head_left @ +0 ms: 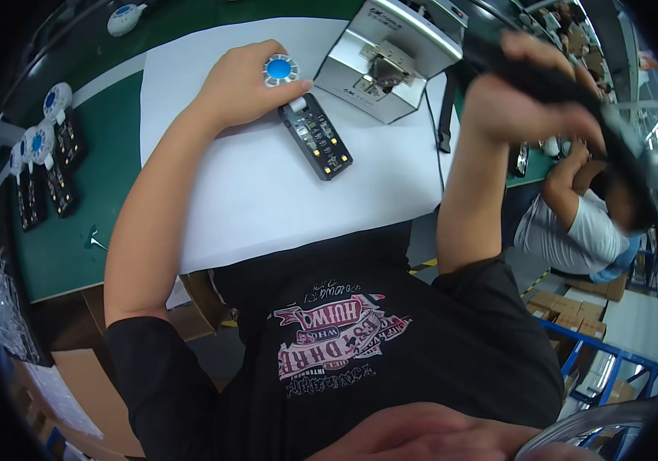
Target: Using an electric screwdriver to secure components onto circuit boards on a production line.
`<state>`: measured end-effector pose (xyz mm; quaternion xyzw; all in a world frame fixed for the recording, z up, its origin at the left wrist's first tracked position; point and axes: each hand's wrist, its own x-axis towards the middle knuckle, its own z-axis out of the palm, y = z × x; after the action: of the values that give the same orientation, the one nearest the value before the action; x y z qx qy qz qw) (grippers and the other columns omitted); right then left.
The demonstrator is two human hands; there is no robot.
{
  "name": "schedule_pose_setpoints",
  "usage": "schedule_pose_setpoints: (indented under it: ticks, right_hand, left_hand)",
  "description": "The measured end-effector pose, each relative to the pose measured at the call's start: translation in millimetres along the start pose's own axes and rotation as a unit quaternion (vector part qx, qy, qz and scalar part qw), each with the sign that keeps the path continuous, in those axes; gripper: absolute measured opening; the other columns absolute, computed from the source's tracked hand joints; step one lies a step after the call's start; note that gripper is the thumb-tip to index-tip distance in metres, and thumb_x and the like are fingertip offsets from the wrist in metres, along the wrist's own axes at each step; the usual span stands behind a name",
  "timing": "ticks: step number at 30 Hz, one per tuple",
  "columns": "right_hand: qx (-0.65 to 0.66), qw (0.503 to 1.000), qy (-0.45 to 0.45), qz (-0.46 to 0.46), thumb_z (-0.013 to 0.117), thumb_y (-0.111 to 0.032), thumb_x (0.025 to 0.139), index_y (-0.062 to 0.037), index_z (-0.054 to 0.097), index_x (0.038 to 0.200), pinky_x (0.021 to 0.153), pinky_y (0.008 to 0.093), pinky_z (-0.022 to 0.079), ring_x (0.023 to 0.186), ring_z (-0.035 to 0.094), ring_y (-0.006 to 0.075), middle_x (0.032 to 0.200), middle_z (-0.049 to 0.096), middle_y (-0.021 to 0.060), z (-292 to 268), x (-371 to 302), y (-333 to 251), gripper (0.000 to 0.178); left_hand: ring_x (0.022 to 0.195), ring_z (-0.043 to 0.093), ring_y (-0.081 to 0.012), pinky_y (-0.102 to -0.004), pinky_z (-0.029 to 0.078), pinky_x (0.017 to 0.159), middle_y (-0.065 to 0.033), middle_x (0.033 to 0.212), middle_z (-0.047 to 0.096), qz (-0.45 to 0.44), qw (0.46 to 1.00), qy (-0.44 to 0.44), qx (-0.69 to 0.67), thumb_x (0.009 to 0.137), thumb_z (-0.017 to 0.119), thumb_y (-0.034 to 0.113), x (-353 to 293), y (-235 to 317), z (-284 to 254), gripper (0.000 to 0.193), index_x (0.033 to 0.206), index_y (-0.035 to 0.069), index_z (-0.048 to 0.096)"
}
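Observation:
My left hand is closed on a device with a round white head and blue centre. A white joint links that head to a black rectangular body, which lies on the white sheet with its small parts and yellow squares facing up. On the right, my right hand is raised off the table and blurred by motion. Its fingers curl around a long, dark, strap-like thing that trails down to the right; smear hides its exact kind.
A silver metal machine stands at the sheet's back edge, with a black buckled strap beside it. Several similar devices lie at the left on the green table. A co-worker sits at the right. Cardboard boxes are stacked beyond.

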<state>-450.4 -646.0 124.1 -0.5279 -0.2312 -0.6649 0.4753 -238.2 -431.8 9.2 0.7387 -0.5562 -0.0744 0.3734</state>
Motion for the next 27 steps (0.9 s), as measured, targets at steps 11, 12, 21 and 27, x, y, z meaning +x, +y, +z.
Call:
schedule_pose_setpoints:
  ticks: [11,12,21,27]
  right_hand:
    - [0.355,0.909,0.116,0.186,0.056,-0.072,0.094,-0.0024,0.052,0.114,0.056,0.0315,0.051,0.059,0.058,0.0197,0.074,0.059,0.0091,91.1,-58.3,6.2,0.073]
    - [0.354,0.909,0.116,0.188,0.056,-0.072,0.094,-0.0024,0.052,0.114,0.056,0.0315,0.051,0.059,0.058,0.0197,0.074,0.059,0.0091,83.1,-58.5,-0.3,0.073]
    - [0.12,0.933,-0.036,0.338,0.035,-0.085,0.093,-0.0031,0.051,0.137,0.066,0.0391,0.054,0.07,0.066,0.0248,0.092,0.069,0.0143,43.0,-72.8,-69.8,0.094]
    - [0.107,0.935,-0.062,0.332,0.036,-0.085,0.092,-0.0041,0.051,0.138,0.066,0.0391,0.054,0.07,0.066,0.0251,0.092,0.069,0.0137,39.5,-89.9,-71.6,0.094]
  left_hand:
    - [0.082,0.069,-0.0268,-0.0358,0.054,0.077,-0.0158,0.091,0.072,-0.002,1.0,0.012,0.01,0.079,0.08,0.048,2.7,0.7,4.8,0.054,0.106,0.003,0.069]
    - [0.082,0.069,-0.0264,-0.0356,0.054,0.077,-0.0154,0.09,0.072,-0.006,1.0,0.01,0.012,0.079,0.081,0.048,2.2,2.0,3.3,0.054,0.106,0.003,0.069]
    - [0.086,0.07,-0.0406,-0.0437,0.055,0.078,-0.0241,0.09,0.071,0.007,1.0,-0.004,0.013,0.076,0.082,0.047,3.0,21.9,-14.6,0.052,0.094,-0.001,0.07]
    - [0.085,0.069,-0.0404,-0.0439,0.055,0.078,-0.0239,0.089,0.07,-0.004,1.0,-0.006,-0.012,0.076,0.082,0.048,2.8,17.7,-13.5,0.053,0.095,-0.001,0.07]
